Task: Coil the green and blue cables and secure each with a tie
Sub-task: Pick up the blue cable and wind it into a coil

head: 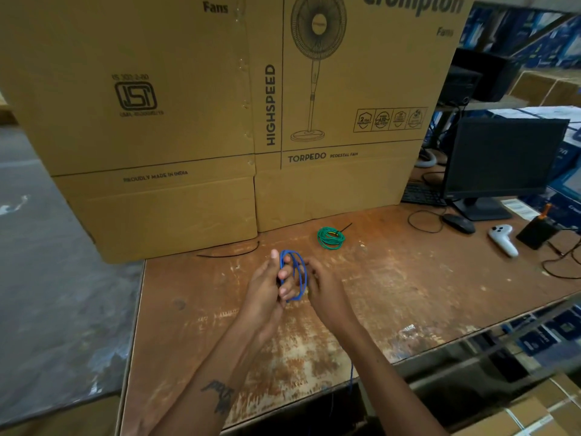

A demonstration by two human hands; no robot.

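Note:
The blue cable [299,272] is wound into upright loops between both hands above the worn wooden table [201,297]. My left hand [267,287] grips the loops' left side, thumb raised. On the right side, my right hand [320,286] pinches the loops. A loose blue strand [350,377] trails under my right forearm and over the table's front edge. The green cable [330,238] lies coiled on the table beyond my hands, with a black tie [343,229] around it. A second black tie [231,253] lies loose by the carton's foot.
A large cardboard fan carton [201,127] stands along the back of the table. At right are a monitor [500,158], keyboard [423,195], mouse [459,223], white controller [503,239] and a black box [537,231] with wires. Bare floor lies left.

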